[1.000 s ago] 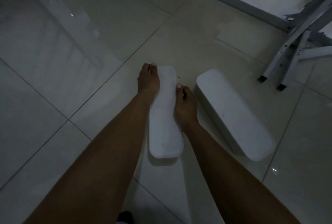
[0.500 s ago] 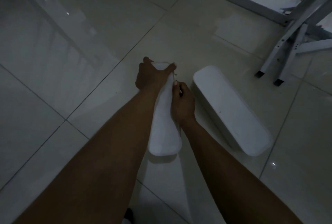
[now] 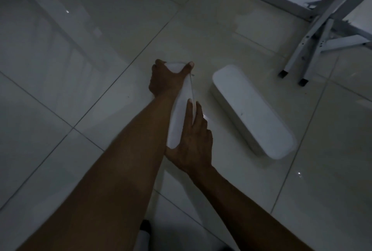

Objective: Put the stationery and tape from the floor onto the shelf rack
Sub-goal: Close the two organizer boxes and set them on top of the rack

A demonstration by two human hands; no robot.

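- Dim room, glossy pale tiled floor [image 3: 80,69]. The white metal shelf rack legs [image 3: 314,35] stand at the upper right, well apart from both my hands.
- Both hands are on a slim white oblong plastic case [image 3: 181,114] with rounded ends.
- Far end: my left hand [image 3: 167,81] caps it, fingers [image 3: 159,65] and thumb curled over the rim.
- Near end: my right hand [image 3: 193,144] grips it, thumb laid along the upper edge.
- The case sits tipped on its long edge between my palms. I judge that a grip at each end keeps a long thin thing from swinging on the lift. Cannot tell whether it is clear of the floor.
- A bulkier white oblong plastic box [image 3: 251,112] lies flat on the floor just right of my right hand, untouched and nearer the rack legs.
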